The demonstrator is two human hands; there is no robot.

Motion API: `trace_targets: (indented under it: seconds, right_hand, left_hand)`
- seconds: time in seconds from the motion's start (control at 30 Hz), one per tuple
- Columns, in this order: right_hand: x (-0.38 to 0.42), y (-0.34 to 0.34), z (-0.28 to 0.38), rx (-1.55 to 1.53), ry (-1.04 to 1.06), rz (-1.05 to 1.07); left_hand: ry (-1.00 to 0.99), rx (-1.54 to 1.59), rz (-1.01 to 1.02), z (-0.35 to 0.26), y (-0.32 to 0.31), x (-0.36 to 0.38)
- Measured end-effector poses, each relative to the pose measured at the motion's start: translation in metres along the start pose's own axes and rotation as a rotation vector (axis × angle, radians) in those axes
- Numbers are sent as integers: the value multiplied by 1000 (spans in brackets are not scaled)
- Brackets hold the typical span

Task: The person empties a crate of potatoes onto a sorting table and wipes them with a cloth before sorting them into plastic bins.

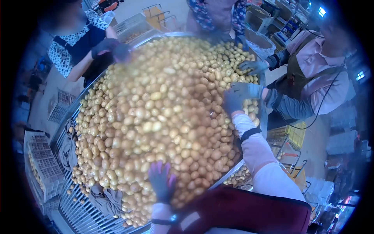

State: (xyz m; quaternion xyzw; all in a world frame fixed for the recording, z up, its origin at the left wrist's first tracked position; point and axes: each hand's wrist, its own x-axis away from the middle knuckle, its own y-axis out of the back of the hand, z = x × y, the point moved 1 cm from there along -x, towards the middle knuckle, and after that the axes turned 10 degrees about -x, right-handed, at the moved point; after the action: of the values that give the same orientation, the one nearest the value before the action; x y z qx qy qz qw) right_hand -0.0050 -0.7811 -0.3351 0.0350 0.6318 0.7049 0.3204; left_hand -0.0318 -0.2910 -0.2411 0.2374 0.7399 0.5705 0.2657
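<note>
A big heap of small, oval, yellow-brown produce that looks like potatoes [156, 117] covers the slatted metal table. My left hand [161, 181], in a dark glove with purple fingertips, lies on the near side of the heap. Its fingers are spread, and nothing shows in them. Farther right, my right hand [233, 102], in a grey-blue glove, reaches to the heap's right side. It is right beside a co-worker's gloved hand [249, 91], and the two overlap in view. Blur hides the fingers of my right hand.
Grey cloths [106, 199] lie on the table's slats [78, 214] at the lower left. Co-workers stand along the left, far and right sides; another gloved hand [254, 67] touches the heap. Plastic crates [44, 165] stand at left, a yellow crate [296, 135] at right.
</note>
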Motion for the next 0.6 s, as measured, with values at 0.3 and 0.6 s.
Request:
trace_targets:
  seconds: [0.3, 0.6]
  right_hand:
    - [80, 72, 61, -716, -86, 130]
    - [397, 173, -73, -528, -828, -530]
  left_hand:
    - [-4, 61, -49, 3, 0, 10]
    - [-45, 29, -149, 6, -3, 20]
